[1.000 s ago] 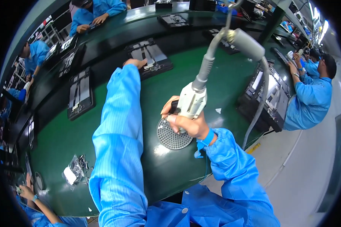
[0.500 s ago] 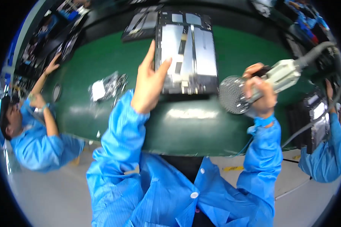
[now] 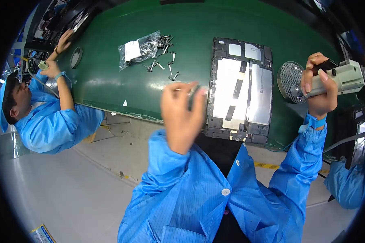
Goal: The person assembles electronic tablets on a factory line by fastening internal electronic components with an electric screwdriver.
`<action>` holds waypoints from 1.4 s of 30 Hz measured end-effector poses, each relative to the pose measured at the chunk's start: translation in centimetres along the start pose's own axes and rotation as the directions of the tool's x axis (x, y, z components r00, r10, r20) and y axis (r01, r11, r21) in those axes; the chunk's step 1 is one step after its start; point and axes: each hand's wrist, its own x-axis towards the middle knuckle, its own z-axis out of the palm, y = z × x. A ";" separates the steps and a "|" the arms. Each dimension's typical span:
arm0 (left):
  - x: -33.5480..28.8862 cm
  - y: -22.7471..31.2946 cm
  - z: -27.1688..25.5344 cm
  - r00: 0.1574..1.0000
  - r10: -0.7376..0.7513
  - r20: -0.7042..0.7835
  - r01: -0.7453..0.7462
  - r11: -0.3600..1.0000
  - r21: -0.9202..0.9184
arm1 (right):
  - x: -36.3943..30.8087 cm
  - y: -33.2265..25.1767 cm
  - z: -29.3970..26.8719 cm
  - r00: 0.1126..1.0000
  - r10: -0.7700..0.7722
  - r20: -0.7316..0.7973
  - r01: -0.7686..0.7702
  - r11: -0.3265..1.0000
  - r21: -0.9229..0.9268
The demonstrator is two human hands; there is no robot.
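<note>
The opened tablet (image 3: 239, 91) lies face-down on the green tabletop (image 3: 150, 95), its near end right at the table's front edge (image 3: 144, 117), so a nudge or a snagged cuff could tip it off. Its innards are bare, and a knock from a hard tool could dent the silver panels (image 3: 261, 97) or lift the black strips (image 3: 238, 86) beside them. The left hand (image 3: 180, 115) is just beside the tablet's left side, fingers half-curled with the thumb near them; blur leaves me unable to tell whether they pinch anything, and any small piece there could drop into the open casing. The right hand (image 3: 324, 91) wraps round what looks like an electric screwdriver (image 3: 348, 79), fingertips over the rim of a round dimpled dish (image 3: 288, 77); a careless turn of the wrist could upset that dish. Farther left, small metal parts (image 3: 172, 58) lie loose by a clear bag (image 3: 150, 42), where a sweeping sleeve could scatter them. As for materials, the tablet is a thin rectangle in a matt black frame, its panels smooth and metallic, its strips flat and dull; the screwdriver's body is pale, boxy plastic, the bag crinkled and glossy, the tabletop smooth with a soft sheen.
</note>
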 end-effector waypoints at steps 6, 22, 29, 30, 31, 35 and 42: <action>6.0 -4.7 -4.5 0.971 0.020 0.237 -0.028 0.999 0.033 | 0.4 -0.6 0.6 1.000 -0.011 -0.013 0.011 1.000 0.010; 16.9 -1.2 5.4 0.843 0.174 0.509 0.152 0.830 -0.536 | 3.5 -0.1 6.9 0.997 0.054 -0.051 -0.056 0.998 -0.038; 16.2 -2.5 7.1 0.854 0.229 0.466 0.088 0.821 -0.565 | 5.2 0.3 7.7 1.000 0.025 -0.002 -0.025 0.996 -0.081; 16.2 -2.4 7.1 0.861 0.242 0.448 0.054 0.831 -0.553 | 5.3 0.3 7.9 0.999 0.029 0.017 -0.026 0.989 -0.148; 16.0 -2.4 7.0 0.867 0.234 0.441 0.062 0.826 -0.560 | 5.3 0.5 7.9 0.999 0.030 0.018 -0.027 0.991 -0.133; 16.1 -2.0 7.0 0.867 0.261 0.424 0.015 0.837 -0.547 | 5.6 0.7 8.0 0.999 -0.045 -0.007 0.045 0.999 0.005; 16.5 -3.6 6.9 0.792 0.325 0.517 -0.080 0.895 -0.439 | 6.8 5.6 9.2 0.989 -0.140 0.035 0.134 0.981 0.142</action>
